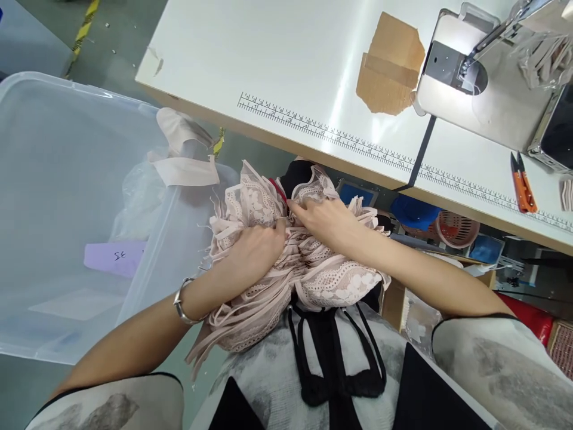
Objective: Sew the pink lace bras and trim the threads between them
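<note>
A thick bundle of pale pink lace bra cups (pixel 255 325) rests on my lap, its layers fanned out with loose fabric ends at the sides. My left hand (pixel 257 254) lies on the left half of the bundle, fingers curled closed on the lace. On the other half, my right hand (pixel 326 221) grips the fabric, its thumb and fingers close to the left hand's fingertips. A strip of red (pixel 278 190) shows between the layers just beyond both hands. The undersides of the layers are hidden.
A clear plastic bin (pixel 152 286) stands at my left, with pale fabric pieces (pixel 185 170) over its rim and a purple paper (pixel 114 258) inside. Ahead is a white table (pixel 277 54) bearing a ruler strip, cardboard (pixel 391 65), a sewing machine (pixel 470 71) and orange thread snips (pixel 523 185).
</note>
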Motion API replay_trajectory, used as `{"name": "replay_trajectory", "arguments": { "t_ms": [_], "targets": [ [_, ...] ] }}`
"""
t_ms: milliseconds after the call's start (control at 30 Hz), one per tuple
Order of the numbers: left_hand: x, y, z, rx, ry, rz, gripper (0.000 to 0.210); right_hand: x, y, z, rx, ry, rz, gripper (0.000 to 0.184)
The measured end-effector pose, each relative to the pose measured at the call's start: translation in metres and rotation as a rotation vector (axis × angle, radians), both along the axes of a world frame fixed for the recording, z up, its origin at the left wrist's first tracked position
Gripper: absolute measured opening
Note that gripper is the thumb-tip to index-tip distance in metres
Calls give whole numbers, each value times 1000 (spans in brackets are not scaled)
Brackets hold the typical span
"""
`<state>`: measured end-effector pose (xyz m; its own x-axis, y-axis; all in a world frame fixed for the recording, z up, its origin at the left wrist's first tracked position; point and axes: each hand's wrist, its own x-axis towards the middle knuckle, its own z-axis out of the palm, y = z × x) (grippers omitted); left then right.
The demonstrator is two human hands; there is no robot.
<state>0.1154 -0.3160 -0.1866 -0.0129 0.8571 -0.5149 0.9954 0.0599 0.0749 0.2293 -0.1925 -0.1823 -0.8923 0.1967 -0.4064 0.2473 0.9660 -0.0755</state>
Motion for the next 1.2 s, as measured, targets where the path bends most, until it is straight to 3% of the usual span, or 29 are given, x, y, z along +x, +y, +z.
{"name": "replay_trajectory", "arguments": {
  "t_ms": [67, 200, 300, 400, 467, 567, 633, 733, 800, 967, 1067, 1200],
  "targets": [
    [-6, 5, -2, -24, -65, 81, 49, -12, 3, -7, -14, 73, 30, 37],
    [-21, 10, -9, 12, -170, 269, 40, -27, 15, -24, -176, 180, 124, 20],
    [-27, 11, -13, 68, -234, 261, 38, -22, 23, -30, -319, 287, 135, 11],
    [-25, 16, -15, 126, -165, 151, 25, -7, 25, -24, -404, 254, 181, 15],
    [-22, 18, -15, 243, -144, -8, 20, 4, 23, -16, -391, 117, 197, 20],
    [-19, 19, -15, 334, -307, -289, 20, 17, 23, -7, -355, -75, 181, 23],
    [-18, 18, -16, 244, -437, -337, 20, 22, 25, -5, -373, -157, 174, 24],
    [-20, 18, -18, 120, -505, -176, 22, 26, 29, -7, -442, -156, 146, 23],
    [-22, 22, -22, 81, -532, -34, 29, 28, 31, -12, -536, -39, 78, 20],
    [-27, 32, -31, -43, -730, 284, 31, 32, 35, -27, -736, 239, -263, 19],
    [-29, 34, -36, -41, -850, 370, 26, 34, 37, -32, -745, 314, -386, 18],
    [-26, 34, -37, -7, -986, 491, 26, 32, 37, -30, -877, 382, -379, 23]
  ]
}}
